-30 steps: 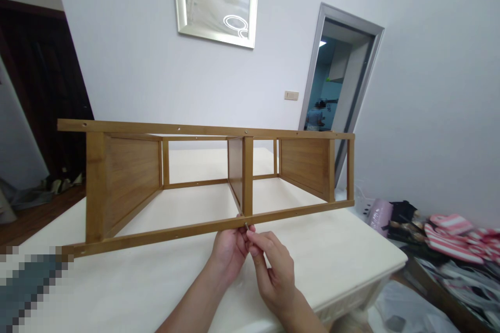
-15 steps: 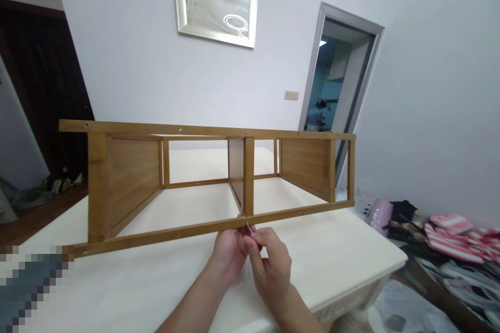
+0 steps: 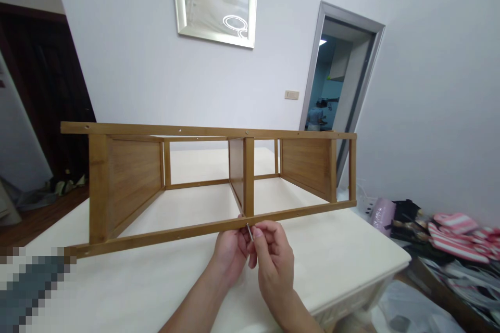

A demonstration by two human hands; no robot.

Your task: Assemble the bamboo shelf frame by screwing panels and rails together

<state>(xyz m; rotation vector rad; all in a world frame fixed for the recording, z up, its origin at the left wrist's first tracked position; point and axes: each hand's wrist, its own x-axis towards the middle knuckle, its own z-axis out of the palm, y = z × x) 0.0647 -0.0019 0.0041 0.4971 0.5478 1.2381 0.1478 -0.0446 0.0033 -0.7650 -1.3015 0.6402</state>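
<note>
A wooden shelf frame (image 3: 249,177) lies on its side across the white table, its panels standing upright between long rails with small holes. My left hand (image 3: 229,256) is closed around the near lower rail (image 3: 156,239), below the middle crosspiece; some of its fingers are hidden behind the rail. In my right hand (image 3: 276,263), thumb and fingers pinch a thin metal hex key (image 3: 249,232). Its tip meets the hole in the near rail where the middle crosspiece joins. The far end of the key is hidden in the fingers.
The white table (image 3: 324,255) ends in an edge at the right. Beyond it are striped cloth (image 3: 455,237), a box and plastic bags (image 3: 406,304). A framed picture (image 3: 216,36) hangs on the wall. A person (image 3: 316,116) is visible through the doorway.
My right hand has turned and its fingers have shifted around the hex key, so more of the shaft shows. My left hand stays at the rail.
</note>
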